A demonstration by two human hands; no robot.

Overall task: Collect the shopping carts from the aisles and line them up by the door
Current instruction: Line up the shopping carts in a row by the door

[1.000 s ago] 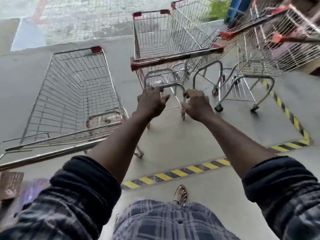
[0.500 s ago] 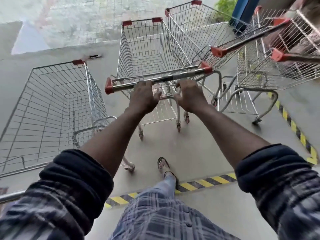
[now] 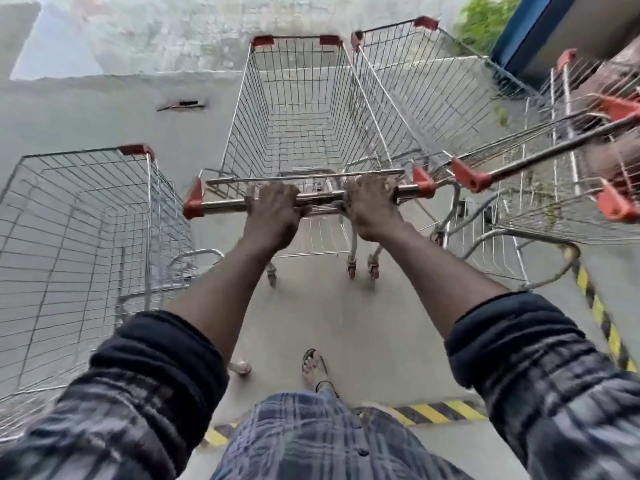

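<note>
Chrome handle bar (image 3: 221,204) is being gripped by the left hand (image 3: 273,213) and right hand (image 3: 372,209), spaced apart (presumably for steering the middle cart (image 3: 294,116) straight between the flanking carts (image 3: 86,220)).

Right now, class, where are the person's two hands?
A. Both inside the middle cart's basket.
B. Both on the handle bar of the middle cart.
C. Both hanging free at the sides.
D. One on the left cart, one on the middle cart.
B: the left hand and the right hand both grip the handle bar of the middle cart.
</note>
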